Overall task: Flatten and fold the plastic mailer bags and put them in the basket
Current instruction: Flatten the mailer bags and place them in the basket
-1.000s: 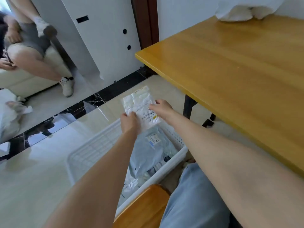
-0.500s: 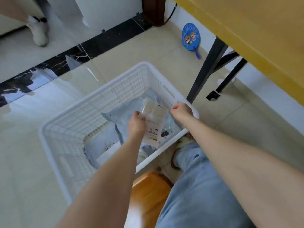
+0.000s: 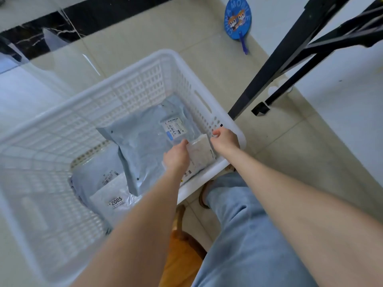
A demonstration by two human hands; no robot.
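The white basket (image 3: 145,75) holds a big grey mailer (image 3: 143,150) whose label print is too small to read and a white mailer (image 3: 116,200) marked "2005". The small folded mailer (image 3: 202,154) is low in the basket's near right corner, long axis pointing away from the person — its left edge hidden under the left hand (image 3: 176,158), whose fingers grip it. The right hand (image 3: 224,140) curls its fingers at the far corner; whether they pinch it is unclear.

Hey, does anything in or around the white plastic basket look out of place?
The large grey-blue plastic mailer lies askew in the white slatted plastic basket, its far end propped against the wall. A round blue hand fan lies on the floor tiles beyond.
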